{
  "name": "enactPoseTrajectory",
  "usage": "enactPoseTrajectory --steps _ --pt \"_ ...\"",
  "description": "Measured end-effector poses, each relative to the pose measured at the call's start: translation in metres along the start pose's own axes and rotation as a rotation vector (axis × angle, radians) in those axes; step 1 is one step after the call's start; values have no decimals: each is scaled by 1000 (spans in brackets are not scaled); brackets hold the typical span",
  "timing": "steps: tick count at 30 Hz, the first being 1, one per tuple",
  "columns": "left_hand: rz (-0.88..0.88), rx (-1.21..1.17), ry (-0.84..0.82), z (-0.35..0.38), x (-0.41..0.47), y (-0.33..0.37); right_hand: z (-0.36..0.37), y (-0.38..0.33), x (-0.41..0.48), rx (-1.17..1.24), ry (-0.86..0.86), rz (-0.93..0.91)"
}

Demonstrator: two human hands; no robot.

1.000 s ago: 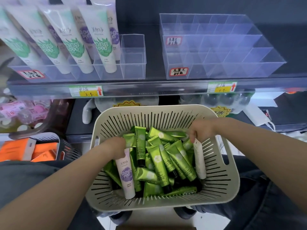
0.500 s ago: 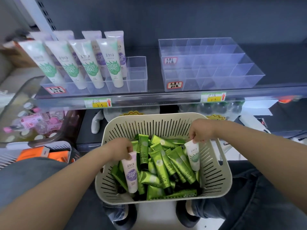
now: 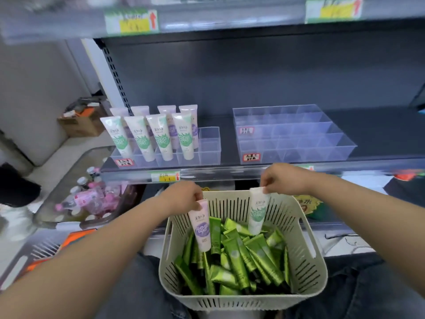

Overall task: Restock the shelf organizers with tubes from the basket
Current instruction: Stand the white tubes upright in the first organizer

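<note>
A beige slotted basket (image 3: 305,275) rests on my lap, holding several small green tubes (image 3: 236,259). My left hand (image 3: 181,196) pinches the top of a white tube with a purple print (image 3: 200,226), hanging above the basket's left side. My right hand (image 3: 281,178) grips a white tube with a green print (image 3: 258,210) by its crimped end over the basket's far rim. On the shelf, the left clear organizer (image 3: 207,148) holds several upright white tubes (image 3: 161,134), with its rightmost slots bare. The right clear organizer (image 3: 292,137) holds nothing.
A grey shelf edge (image 3: 230,174) with a yellow price tag runs just past my hands. An upper shelf rail (image 3: 207,17) hangs overhead. Pink bottles (image 3: 92,199) fill a clear bin at left, with an orange-filled crate (image 3: 46,249) below it.
Both hands have lifted their white tubes up out of the basket toward the shelf. My view has tilted upward, showing more of the shelf and the rail above.
</note>
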State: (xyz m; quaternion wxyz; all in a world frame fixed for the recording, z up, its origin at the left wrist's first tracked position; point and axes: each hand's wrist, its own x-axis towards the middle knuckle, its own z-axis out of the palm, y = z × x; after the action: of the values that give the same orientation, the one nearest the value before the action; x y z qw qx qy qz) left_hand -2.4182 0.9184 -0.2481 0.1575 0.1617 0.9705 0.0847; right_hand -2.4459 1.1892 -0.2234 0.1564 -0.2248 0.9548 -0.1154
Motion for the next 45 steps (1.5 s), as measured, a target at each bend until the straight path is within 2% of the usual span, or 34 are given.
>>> enactPoseTrajectory --steps 7,25,38,45 --pt "43 2 136 -61 -4 14 -43 -27 -2 148 179 -27" --pt "83 40 401 -188 40 21 -115 -53 35 423 436 -117" --pt "-17 75 518 -216 103 4 -125 -53 98 516 611 -111" --pt "-32 108 473 -213 132 -8 -109 -52 134 449 558 -124"
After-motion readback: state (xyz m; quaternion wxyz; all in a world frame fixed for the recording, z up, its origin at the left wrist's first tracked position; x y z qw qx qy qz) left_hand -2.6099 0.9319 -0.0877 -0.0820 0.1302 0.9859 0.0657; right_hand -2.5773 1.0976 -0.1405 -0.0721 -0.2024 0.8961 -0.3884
